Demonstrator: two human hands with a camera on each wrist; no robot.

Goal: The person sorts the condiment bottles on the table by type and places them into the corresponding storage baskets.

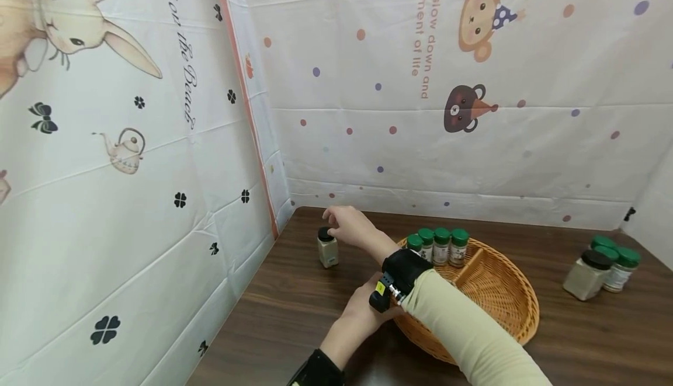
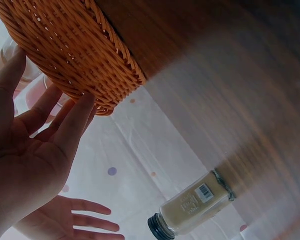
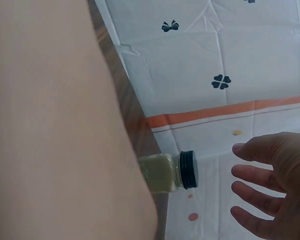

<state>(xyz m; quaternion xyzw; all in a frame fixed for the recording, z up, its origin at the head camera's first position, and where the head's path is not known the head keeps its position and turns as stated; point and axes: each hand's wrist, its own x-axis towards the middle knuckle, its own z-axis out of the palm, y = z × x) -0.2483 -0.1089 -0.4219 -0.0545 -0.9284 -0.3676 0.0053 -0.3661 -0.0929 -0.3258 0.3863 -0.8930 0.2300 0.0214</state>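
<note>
My right hand (image 1: 354, 226) reaches across above my left one, beside a square glass jar (image 1: 328, 251) with a black cap and pale contents. In the right wrist view the fingers of that hand (image 3: 264, 185) are spread, with a gap between them and the cap (image 3: 188, 170). The jar (image 2: 192, 205) stands upright on the table near the far left corner. My left hand (image 1: 363, 307) is at the left side of a round wicker basket (image 1: 505, 287). Its extended fingers touch the basket's rim (image 2: 65, 85) in the left wrist view.
Several small jars (image 1: 440, 246) with green caps stand in the basket's far left section, beside a wicker divider (image 1: 469, 266). At the table's right are another black-capped jar (image 1: 586, 278) and several green-capped jars (image 1: 623, 269). Printed cloth (image 1: 336, 158) hangs behind the table (image 1: 268, 316).
</note>
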